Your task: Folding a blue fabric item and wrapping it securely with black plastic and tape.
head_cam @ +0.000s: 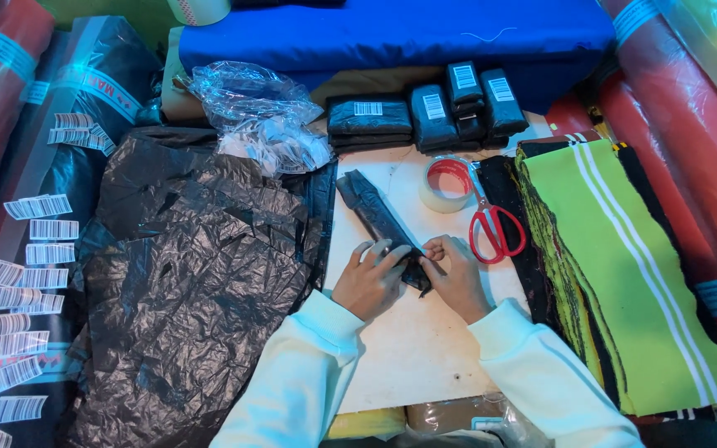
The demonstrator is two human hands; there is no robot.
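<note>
**Two hands on a rolled black packet at the centre of the surface**

Head view: the left hand (371, 278) and the right hand (456, 275) meet just below the centre of the frame, both at the near end of a long black packet (375, 217) wrapped in dark plastic. The packet lies slantwise on the white surface (408, 348), running from the upper middle down to the hands. The left hand's grip is closed flat over the packet's end, fingers pressing it down; the right hand's grip is pinched tight at the same end, thumb and forefinger together on what looks like a small pale sticker, too small to tell for sure. Both sleeves are pale mint.

Just right of the packet stand a roll of clear tape (446, 186) and, touching it, red-handled scissors (494, 226). Further right lies a stack of green cloth with white stripes (624, 265). At the upper middle, finished black packets with barcode labels (425, 112) are piled against blue fabric (392, 33). A crumpled clear plastic bag (259, 116) lies upper left of centre, above a wide heap of black plastic sheets (184, 282). Strips of barcode stickers (22, 282) run down the left edge. Red fabric rolls (690, 108) fill the upper right.
</note>
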